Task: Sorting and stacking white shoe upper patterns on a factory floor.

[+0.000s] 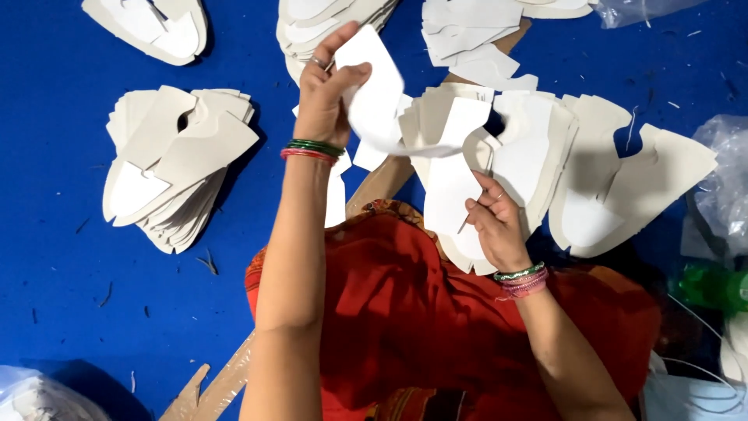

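While the left hand (327, 97) lifts a thin, white, curved cut-out piece of stiff sheet material (374, 90) off the fanned row of similar off-white cut-out pieces (545, 156), its fingers and thumb are closed on the piece's upper edge, so the sheet bows and hangs between the two hands. The right hand (492, 222) is pressed down on another white cut-out piece (448, 187) at the near end of the row, fingers curled, with what looks like a thin pin or needle-like tool (464, 224) pinched in them; what it is exactly is too small to tell.

As a judgement, the peel goes best with the right hand holding the row flat, so only one sheet comes away and the fan stays in order. Gripping close to the edge, as now, avoids creasing the curve.

Further stacks lie on the blue surface (54, 257): a tall pile of beige cut-out pieces (175, 164) well to the left, and others near the top edge (152, 23). A brown cardboard strip (374, 187) runs under the arms, and crumpled clear plastic bags (725, 179) sit at the right.
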